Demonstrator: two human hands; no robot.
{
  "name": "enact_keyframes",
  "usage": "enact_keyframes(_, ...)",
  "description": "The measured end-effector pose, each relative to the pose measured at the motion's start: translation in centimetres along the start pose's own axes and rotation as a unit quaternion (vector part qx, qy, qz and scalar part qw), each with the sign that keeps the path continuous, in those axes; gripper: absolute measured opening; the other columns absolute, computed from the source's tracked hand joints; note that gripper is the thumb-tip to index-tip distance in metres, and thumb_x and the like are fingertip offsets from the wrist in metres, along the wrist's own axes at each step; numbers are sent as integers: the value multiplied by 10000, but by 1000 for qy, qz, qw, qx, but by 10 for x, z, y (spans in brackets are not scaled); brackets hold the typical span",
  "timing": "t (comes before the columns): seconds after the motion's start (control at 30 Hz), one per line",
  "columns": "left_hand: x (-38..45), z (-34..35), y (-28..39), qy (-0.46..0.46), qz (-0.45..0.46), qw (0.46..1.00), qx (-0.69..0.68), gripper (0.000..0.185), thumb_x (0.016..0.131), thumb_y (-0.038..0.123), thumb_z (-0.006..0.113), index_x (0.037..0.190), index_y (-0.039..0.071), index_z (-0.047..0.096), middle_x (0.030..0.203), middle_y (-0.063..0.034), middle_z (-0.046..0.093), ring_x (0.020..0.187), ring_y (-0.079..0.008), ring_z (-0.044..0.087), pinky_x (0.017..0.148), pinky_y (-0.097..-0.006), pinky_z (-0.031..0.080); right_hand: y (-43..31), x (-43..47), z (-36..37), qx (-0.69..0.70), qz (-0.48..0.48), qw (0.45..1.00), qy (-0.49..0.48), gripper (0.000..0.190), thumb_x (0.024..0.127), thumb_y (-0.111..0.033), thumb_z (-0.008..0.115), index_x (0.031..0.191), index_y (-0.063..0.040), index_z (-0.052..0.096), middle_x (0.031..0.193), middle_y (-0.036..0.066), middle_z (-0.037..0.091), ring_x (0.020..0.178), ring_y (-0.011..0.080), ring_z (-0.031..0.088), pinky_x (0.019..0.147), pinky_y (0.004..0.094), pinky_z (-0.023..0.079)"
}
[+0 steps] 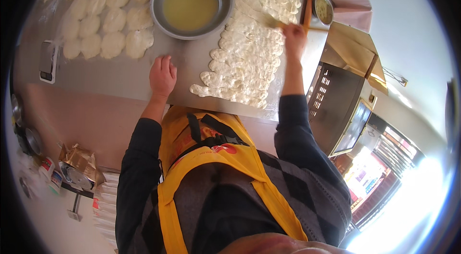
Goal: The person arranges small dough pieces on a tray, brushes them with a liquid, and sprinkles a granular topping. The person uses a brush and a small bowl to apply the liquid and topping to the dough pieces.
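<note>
My right hand [295,39] grips the wooden handle of a brush [271,21], whose blurred bristles are over a long row of flattened dough strips [248,55]. The strips lie side by side, some overlapping, with a moist shine. My left hand [163,75] rests at the steel worktop [187,63], fingers loosely curled and seemingly holding nothing. Beyond it stands a wide metal bowl [191,3] with yellow liquid in it. Several round dough pieces [114,19] lie to the left under clear plastic film.
A wooden rolling pin [308,10] and a small metal bowl [323,10] lie at the worktop's right side. A phone [48,62] is near the left edge. On the right stands a metal cabinet [333,99]; an open cardboard box [80,165] is at lower left.
</note>
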State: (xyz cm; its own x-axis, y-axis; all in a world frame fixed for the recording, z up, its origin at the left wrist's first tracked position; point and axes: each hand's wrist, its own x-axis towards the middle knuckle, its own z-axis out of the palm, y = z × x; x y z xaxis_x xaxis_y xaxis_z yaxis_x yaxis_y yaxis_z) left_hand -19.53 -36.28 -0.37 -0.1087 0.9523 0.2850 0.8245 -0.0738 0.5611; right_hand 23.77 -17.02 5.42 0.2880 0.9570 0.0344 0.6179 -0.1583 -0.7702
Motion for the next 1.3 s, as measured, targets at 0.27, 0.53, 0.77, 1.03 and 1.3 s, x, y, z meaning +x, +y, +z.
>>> enact_keyframes(0.27, -1, 4, -3, 2, 5, 1000, 0, 262, 874, 60, 646, 1136, 68, 649, 1039, -114, 617, 851, -327, 653, 721, -428, 554, -73, -30, 49, -165, -136, 977, 18, 129, 910, -163, 674, 907, -40, 712, 941, 176, 692, 885, 368, 682, 800, 473, 547)
enact_keyframes(0.53, 2, 3, 2, -3, 2, 1000, 2, 241, 869, 59, 647, 1110, 64, 652, 1027, -117, 613, 846, -329, 652, 721, -431, 554, 9, 87, 35, 119, -12, 992, 27, 325, 983, -299, 626, 1089, -22, 760, 750, 122, 735, 710, 217, 716, 672, 361, 548)
enact_keyframes(0.77, -8, -2, -3, -3, -21, 1000, 10, 255, 860, 55, 654, 1115, 67, 649, 1029, -108, 619, 841, -322, 652, 725, -423, 557, -55, 53, 13, -202, -126, 969, 64, 232, 881, -248, 753, 837, -22, 723, 826, 151, 744, 746, 312, 723, 710, 431, 576)
enact_keyframes(1.03, 0, 3, 0, 13, 4, 1000, 1, 271, 862, 58, 656, 1133, 70, 648, 1042, -105, 624, 847, -316, 656, 727, -416, 559, -36, 73, 33, -73, -34, 997, -5, 343, 938, -321, 657, 1015, 3, 742, 874, 195, 759, 828, 323, 740, 759, 427, 569)
enact_keyframes(1.3, -6, 5, -7, -5, -11, 1000, 0, 244, 876, 62, 650, 1121, 67, 650, 1044, -108, 625, 849, -318, 657, 722, -415, 557, -53, -16, 35, -211, -192, 955, 82, 188, 900, -195, 679, 865, -11, 700, 879, 196, 670, 829, 384, 663, 763, 503, 549)
